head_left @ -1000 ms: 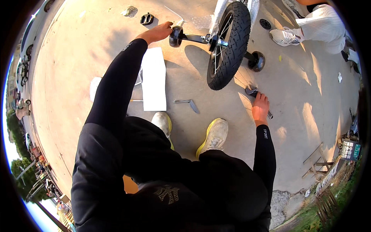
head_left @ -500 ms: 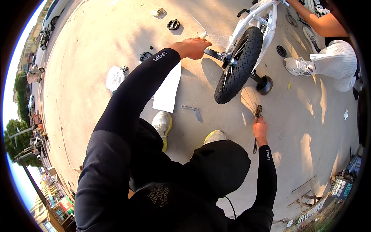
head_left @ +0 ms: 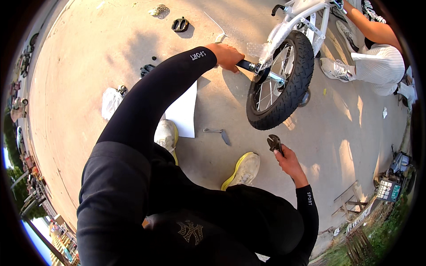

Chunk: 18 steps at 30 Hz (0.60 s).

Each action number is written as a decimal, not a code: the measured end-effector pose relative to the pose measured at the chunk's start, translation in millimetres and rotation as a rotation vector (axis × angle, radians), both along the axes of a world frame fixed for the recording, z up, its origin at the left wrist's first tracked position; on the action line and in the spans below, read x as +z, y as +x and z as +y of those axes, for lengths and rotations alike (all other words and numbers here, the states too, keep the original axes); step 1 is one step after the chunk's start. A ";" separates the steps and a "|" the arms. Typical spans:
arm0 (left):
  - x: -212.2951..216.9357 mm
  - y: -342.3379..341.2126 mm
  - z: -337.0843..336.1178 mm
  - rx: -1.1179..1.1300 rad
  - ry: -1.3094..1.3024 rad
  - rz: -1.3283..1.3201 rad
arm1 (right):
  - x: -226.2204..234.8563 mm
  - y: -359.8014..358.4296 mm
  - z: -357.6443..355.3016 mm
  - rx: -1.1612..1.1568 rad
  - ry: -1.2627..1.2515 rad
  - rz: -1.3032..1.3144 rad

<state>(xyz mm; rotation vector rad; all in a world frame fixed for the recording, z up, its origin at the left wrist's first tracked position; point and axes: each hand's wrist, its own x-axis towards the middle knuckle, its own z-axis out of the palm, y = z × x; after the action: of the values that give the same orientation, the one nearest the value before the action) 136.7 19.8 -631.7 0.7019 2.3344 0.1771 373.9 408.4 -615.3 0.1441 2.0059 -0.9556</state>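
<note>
My left hand [head_left: 228,56] reaches forward and grips a black peg [head_left: 246,65] at the axle of a small white bicycle's rear wheel [head_left: 279,82]. The wheel stands upright on the concrete with a black knobby tyre. My right hand [head_left: 288,159] is lower right, closed on a dark pair of pliers [head_left: 274,143] with the jaws pointing up toward the tyre, a short gap below it. A small metal wrench [head_left: 217,131] lies on the ground between my feet and the wheel.
A white sheet [head_left: 184,111] lies on the concrete by my left shoe [head_left: 166,135]. A black pedal [head_left: 179,24], small dark parts [head_left: 146,70] and a plastic bag [head_left: 110,101] lie to the left. Another person in white trousers [head_left: 377,62] holds the bike's frame at top right.
My right hand has lifted the pliers off the ground and turned them up toward the tyre. My left hand stayed on the axle peg while my view shifted.
</note>
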 end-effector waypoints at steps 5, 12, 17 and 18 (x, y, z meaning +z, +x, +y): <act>-16.8 -22.4 10.3 -0.040 0.243 -0.065 | 68.5 -10.1 -87.2 -0.161 0.060 0.016; -27.3 -25.7 4.3 0.113 0.441 -0.281 | 103.5 10.9 -127.5 -0.330 0.126 -0.259; -25.4 -30.2 -0.4 0.118 0.595 -0.350 | 95.9 -0.8 -158.3 -0.088 0.227 -0.199; -23.9 -31.3 2.6 0.111 0.601 -0.354 | 92.1 -2.7 -161.0 -0.048 0.241 -0.176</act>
<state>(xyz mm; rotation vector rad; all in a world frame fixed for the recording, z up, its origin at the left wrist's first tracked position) 105.4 22.4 -655.6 0.7445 1.9730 0.9986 371.2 247.4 -523.2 0.3971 1.9547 -0.7017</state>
